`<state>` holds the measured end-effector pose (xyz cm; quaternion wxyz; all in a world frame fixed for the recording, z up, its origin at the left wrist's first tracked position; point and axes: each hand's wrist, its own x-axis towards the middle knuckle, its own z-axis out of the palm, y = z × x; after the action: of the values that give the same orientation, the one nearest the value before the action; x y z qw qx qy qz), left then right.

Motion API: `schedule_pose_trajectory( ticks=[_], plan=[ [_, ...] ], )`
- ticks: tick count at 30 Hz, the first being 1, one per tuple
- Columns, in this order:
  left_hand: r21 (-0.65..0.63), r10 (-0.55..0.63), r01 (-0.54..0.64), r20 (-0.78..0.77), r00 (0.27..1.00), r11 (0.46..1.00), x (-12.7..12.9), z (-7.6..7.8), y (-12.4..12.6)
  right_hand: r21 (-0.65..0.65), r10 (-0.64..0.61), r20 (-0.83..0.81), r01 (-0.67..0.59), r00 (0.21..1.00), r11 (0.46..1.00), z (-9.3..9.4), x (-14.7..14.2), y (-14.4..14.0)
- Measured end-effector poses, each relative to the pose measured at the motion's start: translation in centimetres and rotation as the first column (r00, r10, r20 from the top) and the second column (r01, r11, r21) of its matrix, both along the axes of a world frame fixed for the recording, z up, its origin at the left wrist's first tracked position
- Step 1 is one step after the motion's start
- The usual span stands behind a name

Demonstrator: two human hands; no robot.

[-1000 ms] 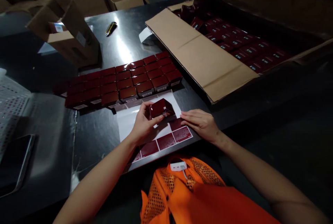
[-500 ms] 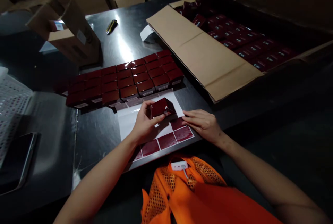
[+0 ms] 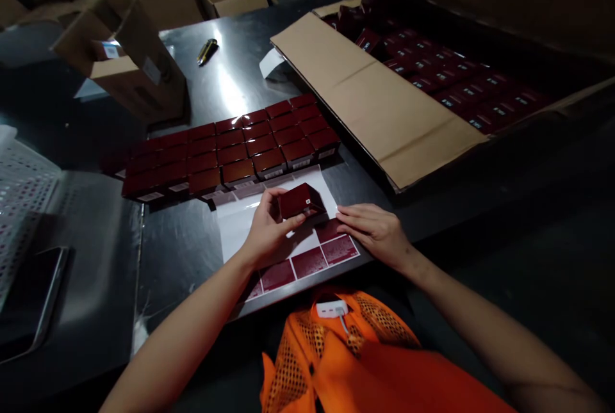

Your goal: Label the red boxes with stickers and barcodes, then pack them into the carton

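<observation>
One small dark red box (image 3: pixel 300 200) was what our left hand (image 3: pixel 268 231) had hold of, fingers curled around its left side and thumb up along the near edge, so the box sat tilted just above the sticker sheet (image 3: pixel 288 234). It stuck out to the right of that hand, pointing toward our right hand (image 3: pixel 375 232). The right hand lay flat and mostly open on the right edge of the sheet, fingertips just beside the box's lower right corner; we couldn't tell if they actually touched it. It wasn't gripping anything we could see.

The sheet was white backing with a row of dark red labels (image 3: pixel 307 262) left along its near edge, lying on the shiny metal surface (image 3: pixel 182 246). Right behind it we had a tidy block of matching red boxes (image 3: pixel 225 150) packed in rows, touching each other. Further right sat a big open carton (image 3: pixel 384 105) with its flap folded out toward us and more red boxes inside. A utility knife (image 3: pixel 206 50) lay well apart at the back, near an open cardboard box (image 3: pixel 125 73) on the left. A phone (image 3: pixel 29 301) rested at the far left beside a white perforated tray (image 3: pixel 22 182).
</observation>
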<state>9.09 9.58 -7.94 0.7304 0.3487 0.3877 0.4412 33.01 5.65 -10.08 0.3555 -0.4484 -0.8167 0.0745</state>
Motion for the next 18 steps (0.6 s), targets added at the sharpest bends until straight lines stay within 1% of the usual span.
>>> schedule_pose_trajectory(
  ticks=[5,9,13,16,18],
  plan=[
    [-0.008,-0.004,0.004,0.011,1.0,1.0,0.0,0.1,0.0,0.021,-0.003,0.001,0.003,1.0,1.0,-0.1,0.0,-0.1],
    [-0.014,-0.006,0.007,0.032,0.999,1.0,0.0,0.2,0.0,0.021,0.011,-0.028,-0.011,1.0,1.0,0.0,0.0,-0.1],
    [-0.014,-0.02,0.021,0.031,0.999,1.0,-0.1,0.2,0.1,-0.061,0.019,-0.04,-0.022,0.999,0.998,0.6,-0.2,0.3],
    [-0.014,-0.014,0.014,0.024,1.0,1.0,-0.1,0.3,0.1,-0.125,0.049,0.0,-0.049,0.999,0.991,1.3,-0.5,0.3],
    [-0.019,-0.009,0.009,0.017,1.0,1.0,-0.1,0.3,0.1,-0.108,0.071,0.047,-0.066,0.996,0.992,1.9,-0.6,-0.2]
  ],
)
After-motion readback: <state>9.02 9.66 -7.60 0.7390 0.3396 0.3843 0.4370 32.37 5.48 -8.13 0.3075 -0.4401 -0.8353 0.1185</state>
